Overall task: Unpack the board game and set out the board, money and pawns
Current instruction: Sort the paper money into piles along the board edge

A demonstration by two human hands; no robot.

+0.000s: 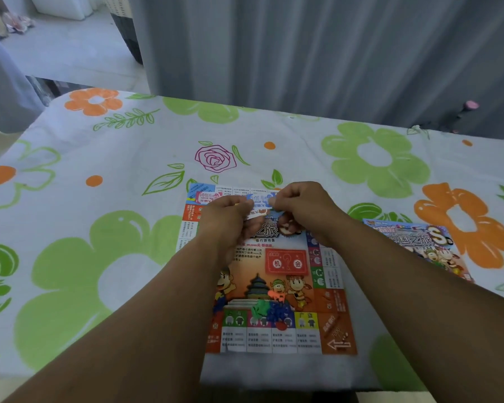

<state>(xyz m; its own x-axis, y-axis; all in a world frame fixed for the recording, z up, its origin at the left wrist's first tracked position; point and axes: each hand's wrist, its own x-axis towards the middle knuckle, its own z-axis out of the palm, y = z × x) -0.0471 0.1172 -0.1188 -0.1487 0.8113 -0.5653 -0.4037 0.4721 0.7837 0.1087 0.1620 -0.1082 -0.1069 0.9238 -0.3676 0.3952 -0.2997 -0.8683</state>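
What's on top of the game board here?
Orange, green, blue and red pawns sit on the board by its near edge; a pink note lies at its far-left corner. The left hand and right hand, pinching a blue note, hide part of the centre.

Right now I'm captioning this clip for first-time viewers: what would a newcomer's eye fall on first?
The left hand and right hand meet over the far end of the colourful game board at centre, pinching a blue paper note between them. Orange, green and blue pawns cluster on the board's near part, and the game's packet lies right of it on the flowered tablecloth.
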